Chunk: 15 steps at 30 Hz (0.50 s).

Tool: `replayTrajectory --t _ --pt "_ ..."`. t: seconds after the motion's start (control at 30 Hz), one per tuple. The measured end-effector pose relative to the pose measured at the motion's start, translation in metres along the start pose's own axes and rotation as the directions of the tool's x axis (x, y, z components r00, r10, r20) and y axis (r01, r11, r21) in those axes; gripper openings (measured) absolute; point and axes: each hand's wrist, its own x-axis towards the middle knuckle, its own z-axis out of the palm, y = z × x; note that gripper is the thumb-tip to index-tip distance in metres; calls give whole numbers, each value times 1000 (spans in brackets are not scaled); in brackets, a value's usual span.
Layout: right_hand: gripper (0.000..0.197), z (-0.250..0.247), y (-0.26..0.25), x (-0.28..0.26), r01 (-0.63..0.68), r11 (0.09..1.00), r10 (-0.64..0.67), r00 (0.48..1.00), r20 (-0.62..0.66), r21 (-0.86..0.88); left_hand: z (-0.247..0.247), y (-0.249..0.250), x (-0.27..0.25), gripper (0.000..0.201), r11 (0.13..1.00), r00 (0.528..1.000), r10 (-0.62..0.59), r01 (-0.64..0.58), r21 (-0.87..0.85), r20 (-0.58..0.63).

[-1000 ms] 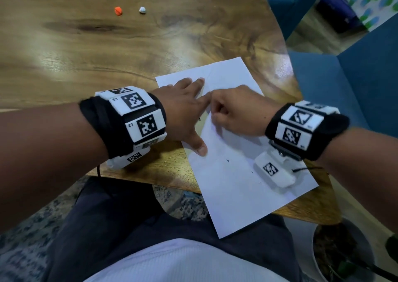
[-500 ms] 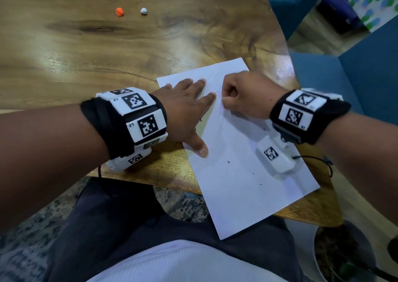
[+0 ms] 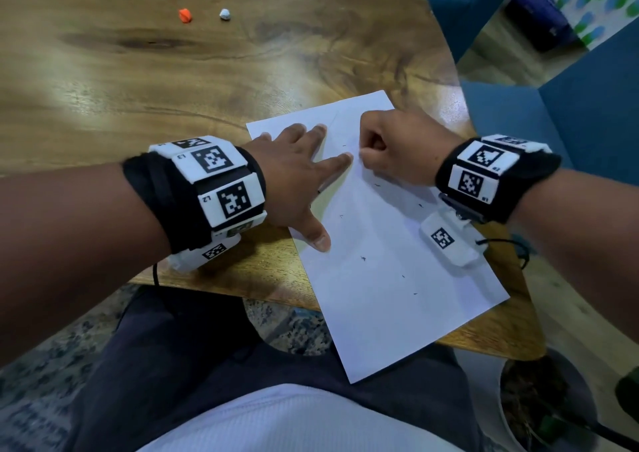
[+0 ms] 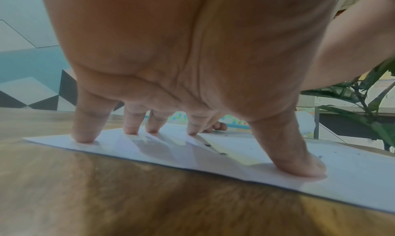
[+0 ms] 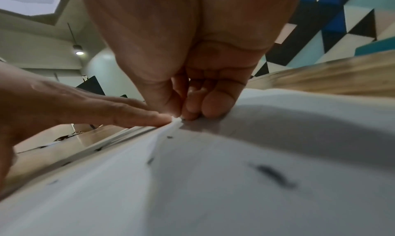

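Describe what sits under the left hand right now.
The left hand presses its fingertips and thumb on the white paper sheet, which lies on the wooden table; the palm arches above it. Anything beneath the paper there is hidden.

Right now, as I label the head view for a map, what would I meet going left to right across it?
small orange lump → small white lump → left hand → right hand → plant pot. The sheet of paper spans under both hands, so it is left out.
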Motion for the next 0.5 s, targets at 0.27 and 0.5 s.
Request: replayTrajectory --t 0.27,0.5 --pt "5 28 -41 -60 223 970 -237 957 169 99 2 -1 3 134 1000 1000 9 -10 -14 -12" --pt "6 3 -3 -14 -31 999 31 1000 -3 -20 2 -2 3 135 1000 1000 9 -8 4 -13"
